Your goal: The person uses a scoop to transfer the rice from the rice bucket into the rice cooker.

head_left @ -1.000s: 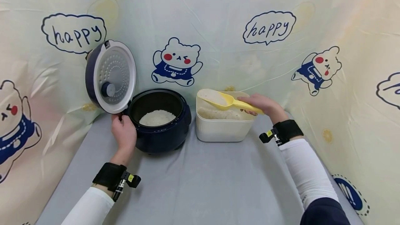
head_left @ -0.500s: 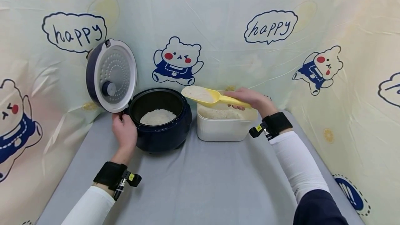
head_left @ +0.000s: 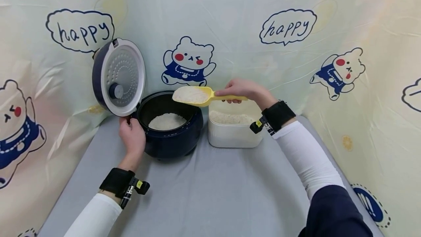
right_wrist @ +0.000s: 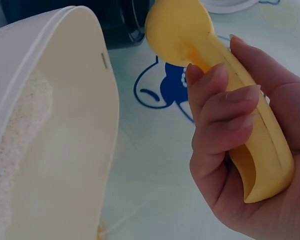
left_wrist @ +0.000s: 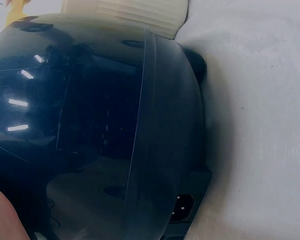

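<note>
In the head view, my right hand [head_left: 243, 89] grips the handle of a yellow scoop [head_left: 204, 102], its fingers curled round it in the right wrist view. White rice [head_left: 189, 94] heaps in the scoop, which is nearly level above the right rim of a dark blue rice cooker [head_left: 174, 143]. Some rice [head_left: 167, 121] lies inside the cooker's pot. My left hand [head_left: 133, 138] holds the cooker at its hinge side, below the raised lid [head_left: 121, 76]; its fingertips are partly hidden there. The left wrist view shows the cooker's glossy side [left_wrist: 100, 110].
A cream rice bin [head_left: 234, 134] with rice in it stands right of the cooker. Grey cloth [head_left: 213, 193] covers the table. A printed curtain [head_left: 236, 17] hangs close behind. A power socket [left_wrist: 182, 207] shows low on the cooker.
My right hand has carried the loaded scoop left, from over the rice bin to the cooker's right rim. My left hand stays at the hinge side and the lid remains up.
</note>
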A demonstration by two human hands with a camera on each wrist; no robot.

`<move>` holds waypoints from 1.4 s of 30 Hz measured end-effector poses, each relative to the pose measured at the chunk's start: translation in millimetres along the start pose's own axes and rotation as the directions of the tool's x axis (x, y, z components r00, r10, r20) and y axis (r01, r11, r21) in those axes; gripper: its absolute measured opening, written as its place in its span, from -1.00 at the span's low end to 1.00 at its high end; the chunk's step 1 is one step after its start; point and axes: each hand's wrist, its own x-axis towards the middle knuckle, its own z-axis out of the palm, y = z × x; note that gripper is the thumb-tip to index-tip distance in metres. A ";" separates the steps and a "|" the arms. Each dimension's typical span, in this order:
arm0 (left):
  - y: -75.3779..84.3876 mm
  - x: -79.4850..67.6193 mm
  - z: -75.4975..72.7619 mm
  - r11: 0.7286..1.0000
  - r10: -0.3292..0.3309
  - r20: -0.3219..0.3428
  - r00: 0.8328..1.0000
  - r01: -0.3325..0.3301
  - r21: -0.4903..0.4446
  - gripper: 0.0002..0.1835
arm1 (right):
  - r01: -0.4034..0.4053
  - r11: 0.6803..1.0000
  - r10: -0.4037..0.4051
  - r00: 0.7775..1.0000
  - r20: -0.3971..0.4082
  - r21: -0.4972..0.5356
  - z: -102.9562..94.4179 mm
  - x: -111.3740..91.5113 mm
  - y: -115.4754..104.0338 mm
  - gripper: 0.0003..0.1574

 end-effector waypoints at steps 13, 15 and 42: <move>0.1 -0.7 1.7 1.000 -0.001 -0.002 1.000 0.001 0.007 -0.48 | -0.057 0.979 0.040 0.995 -0.093 -0.196 7.6 7.5 -46.7 -0.45; 0.2 -0.8 1.8 1.000 -0.003 -0.004 1.000 0.003 0.006 -0.48 | -0.059 0.975 0.037 0.994 -0.107 -0.213 8.6 8.0 -49.9 -0.45; -0.7 -0.9 1.1 1.000 0.009 -0.006 1.000 -0.009 -0.014 -0.49 | 0.090 0.887 -0.217 0.947 -0.236 -0.452 25.3 6.8 -65.5 -0.54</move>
